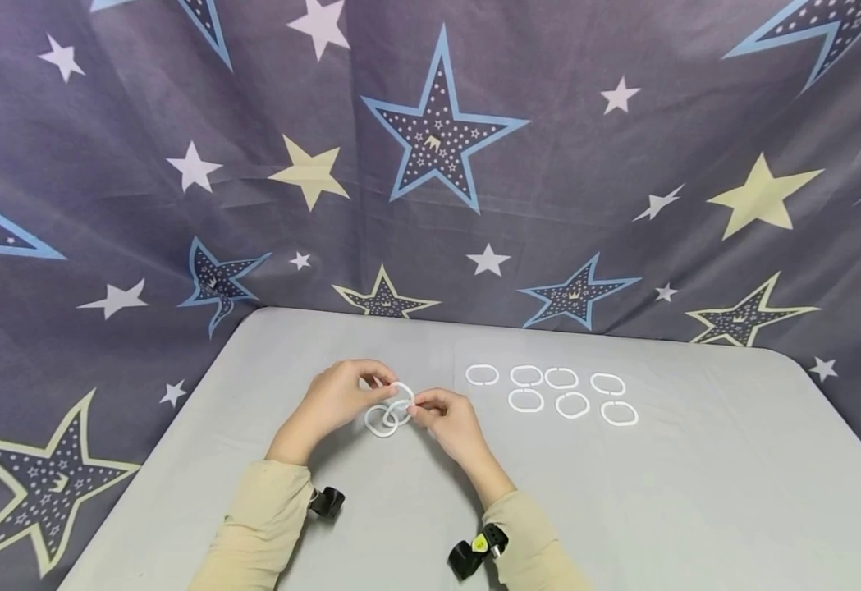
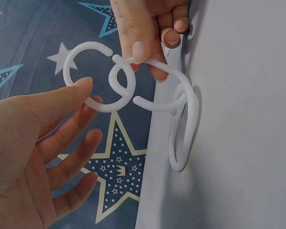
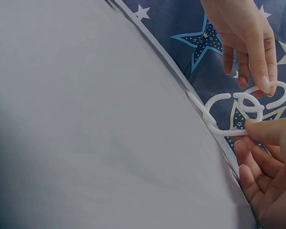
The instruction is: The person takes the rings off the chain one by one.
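Three white plastic C-shaped links hang together in a short chain between the hands. My left hand (image 1: pixel 336 400) pinches the upper link (image 2: pixel 88 46) between thumb and fingers, its gap facing the other hand in the left wrist view. Through it passes the middle link (image 2: pixel 163 108), which my right hand (image 1: pixel 454 425) pinches by its side. The third link (image 2: pixel 194 126) hangs from the middle one and reaches down close to the tabletop; whether it touches is hard to tell.
Several loose white links (image 1: pixel 526 410) lie flat in two rough rows on the grey table (image 1: pixel 681 492), right of the hands. A star-patterned curtain (image 1: pixel 430 238) rises behind the table's far edge. Black wrist cameras (image 1: pixel 327 502) sit on both forearms.
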Demonstrator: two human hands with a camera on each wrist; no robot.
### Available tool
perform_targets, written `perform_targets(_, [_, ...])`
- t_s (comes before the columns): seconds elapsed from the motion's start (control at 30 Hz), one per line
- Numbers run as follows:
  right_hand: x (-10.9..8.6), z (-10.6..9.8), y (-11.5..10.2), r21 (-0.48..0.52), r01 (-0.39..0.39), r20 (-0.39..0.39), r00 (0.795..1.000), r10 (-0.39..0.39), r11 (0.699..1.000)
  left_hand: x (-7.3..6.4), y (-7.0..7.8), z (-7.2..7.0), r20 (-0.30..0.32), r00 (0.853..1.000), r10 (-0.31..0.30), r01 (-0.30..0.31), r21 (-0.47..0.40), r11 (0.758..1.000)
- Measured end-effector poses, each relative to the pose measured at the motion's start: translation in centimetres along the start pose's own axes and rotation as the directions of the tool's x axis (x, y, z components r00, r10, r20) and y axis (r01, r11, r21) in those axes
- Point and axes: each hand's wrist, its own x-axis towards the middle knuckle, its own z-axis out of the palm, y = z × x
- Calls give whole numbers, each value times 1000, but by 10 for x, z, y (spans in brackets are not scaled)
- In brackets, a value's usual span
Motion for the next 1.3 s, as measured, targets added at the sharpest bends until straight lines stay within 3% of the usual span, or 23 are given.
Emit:
perform_targets(0.4, [-1,0,-5,-1,-12,-7,1000,12,1000,1,-9,-3,16,998,69,-69,4,998])
perform_targets(0.67, [-14,-5,-41,2,-25,9,1000,25,1000,1,-17,-6,1,997,79,-79,10,997])
perform_targets(0.8, [-18,-7,-48,16,-24,13,1000,24,1000,-1,-18,-8,2,996,85,-85,-4,996])
perform_targets(1.13, [-17,-6,-44,37,-36,1,999,36,999,-2,-24,-9,14,997,72,-71,-49,996])
perform_targets(1.3, [-6,-3,-15,47,-41,-11,999,42,998,0,-29,-10,30,997,74,-72,-76,995])
